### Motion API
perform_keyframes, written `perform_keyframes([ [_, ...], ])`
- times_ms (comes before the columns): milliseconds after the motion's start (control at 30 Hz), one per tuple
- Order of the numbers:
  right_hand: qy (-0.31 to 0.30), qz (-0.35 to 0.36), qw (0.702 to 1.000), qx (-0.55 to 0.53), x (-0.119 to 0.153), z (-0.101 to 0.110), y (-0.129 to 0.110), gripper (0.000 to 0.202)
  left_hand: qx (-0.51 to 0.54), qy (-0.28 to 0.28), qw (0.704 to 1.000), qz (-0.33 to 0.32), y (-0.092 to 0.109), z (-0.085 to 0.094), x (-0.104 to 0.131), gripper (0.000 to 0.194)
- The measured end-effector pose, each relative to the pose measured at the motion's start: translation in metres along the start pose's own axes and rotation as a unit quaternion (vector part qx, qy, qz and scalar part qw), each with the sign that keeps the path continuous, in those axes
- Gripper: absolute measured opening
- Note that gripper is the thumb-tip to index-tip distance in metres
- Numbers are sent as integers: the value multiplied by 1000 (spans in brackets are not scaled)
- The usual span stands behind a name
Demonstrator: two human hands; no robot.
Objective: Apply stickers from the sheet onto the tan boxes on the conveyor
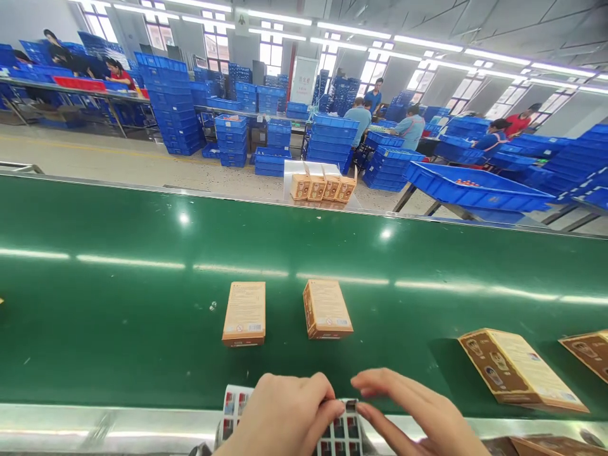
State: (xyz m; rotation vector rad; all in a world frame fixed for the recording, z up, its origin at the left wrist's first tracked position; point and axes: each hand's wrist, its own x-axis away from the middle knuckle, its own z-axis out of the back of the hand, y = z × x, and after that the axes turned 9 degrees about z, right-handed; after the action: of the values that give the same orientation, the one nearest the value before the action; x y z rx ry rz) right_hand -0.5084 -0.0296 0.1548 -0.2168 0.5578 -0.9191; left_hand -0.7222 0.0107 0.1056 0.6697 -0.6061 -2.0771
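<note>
A sheet of small rectangular stickers [338, 430] lies at the near edge of the belt, partly hidden under my hands. My left hand [289, 411] is closed over it, thumb and forefinger pressed together at the sheet's upper part. My right hand [413, 411] is just right of the sheet, thumb and fingers apart; its thumb tip is by a dark sticker at the top right corner. Beyond my hands on the green belt are two brown and cream boxes, a left one [245, 311] and a right one [327, 307].
More brown boxes lie on the belt's right side, one larger [522, 370] and another [589, 351] at the frame edge. Across the green conveyor belt [118, 316], several small cartons [323, 189] stand on its far edge. Stacked blue crates [171, 104] and several workers are behind.
</note>
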Motion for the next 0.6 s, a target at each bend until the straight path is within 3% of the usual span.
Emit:
perform_keyframes([
  [200, -12, 146, 974, 170, -6, 9, 6, 21, -37, 2, 999, 6, 5, -2, -5, 20],
  [400, -7, 221, 949, 224, -6, 8, 1, 28, -62, -79, 991, 86, 10, 4, -11, 13],
  [500, 63, 157, 979, 113, -11, 11, 4, 19, -38, -128, 981, 143, 17, 17, -20, 13],
  [600, 136, -43, 988, -61, -19, 13, 25, 15, -18, -167, 969, 180, 24, 27, -31, 12],
])
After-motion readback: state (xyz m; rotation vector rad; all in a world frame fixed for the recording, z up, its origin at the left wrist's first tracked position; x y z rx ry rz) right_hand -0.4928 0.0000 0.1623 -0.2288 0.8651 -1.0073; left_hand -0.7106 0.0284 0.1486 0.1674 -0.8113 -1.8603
